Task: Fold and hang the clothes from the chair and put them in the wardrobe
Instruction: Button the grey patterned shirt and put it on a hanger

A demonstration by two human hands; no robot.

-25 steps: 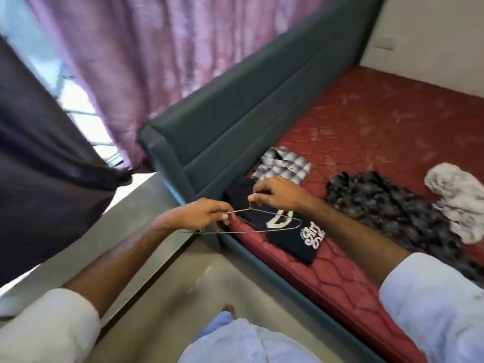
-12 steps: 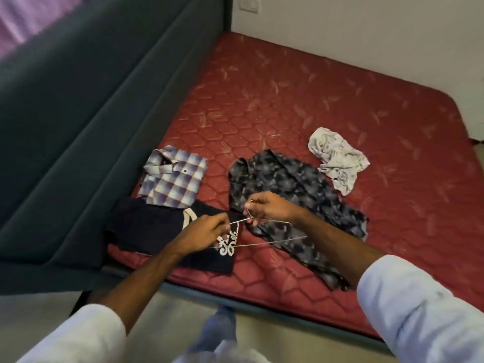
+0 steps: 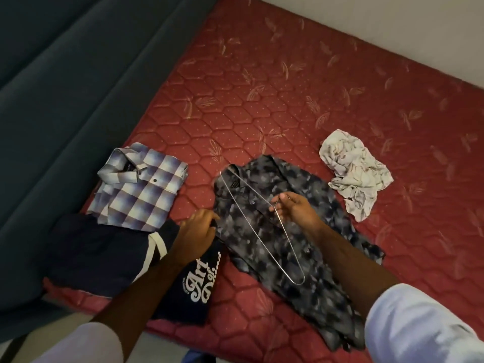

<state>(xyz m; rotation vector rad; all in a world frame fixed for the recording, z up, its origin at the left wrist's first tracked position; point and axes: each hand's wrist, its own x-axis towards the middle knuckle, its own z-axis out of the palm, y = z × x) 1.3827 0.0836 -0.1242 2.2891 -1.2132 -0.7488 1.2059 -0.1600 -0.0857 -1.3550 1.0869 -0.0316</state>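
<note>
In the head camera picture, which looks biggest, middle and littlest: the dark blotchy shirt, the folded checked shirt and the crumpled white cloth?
1. The dark blotchy shirt, spread out flat, looks biggest by far.
2. The folded checked shirt.
3. The crumpled white cloth looks littlest, though it is close to the checked shirt, and being bunched up hides its real size.

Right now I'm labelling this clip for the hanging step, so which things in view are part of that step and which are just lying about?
In use:
- wire hanger, held near its hook by the right hand
- dark patterned shirt, spread flat beneath it
- left hand, at the shirt's edge

Lying about:
- folded checked shirt
- folded dark printed T-shirt
- crumpled pale cloth
- red mattress
</note>
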